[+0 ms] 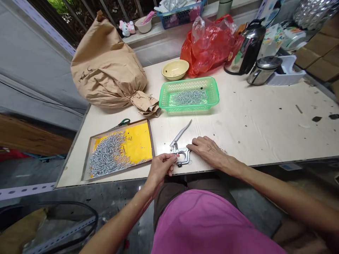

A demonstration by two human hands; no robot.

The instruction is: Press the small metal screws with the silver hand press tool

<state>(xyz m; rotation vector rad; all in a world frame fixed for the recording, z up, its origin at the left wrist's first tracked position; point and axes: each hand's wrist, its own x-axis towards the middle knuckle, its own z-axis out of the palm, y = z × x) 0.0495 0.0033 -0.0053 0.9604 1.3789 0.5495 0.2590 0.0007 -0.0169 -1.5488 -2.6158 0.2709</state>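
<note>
A small metal hand press [181, 152] with a long lever handle lies near the table's front edge. My left hand [160, 168] is pinched closed at the press's left jaw, holding something too small to make out. Palm down, my right hand [206, 150] rests with curled fingers on the right side of the press body. A shallow tray with a yellow lining [139, 141] holds a heap of small silver screws [108, 158] to the left. A green plastic basket [214, 92] behind the press holds more silver parts [188, 97].
A tied brown paper sack [107, 68] stands at the back left, with scissors [122, 122] by the tray. A yellow bowl [174, 69], red plastic bag [209, 44], steel kettle [246, 47] and lidded steel pot [263, 70] line the back. Small debris dots the table's right side.
</note>
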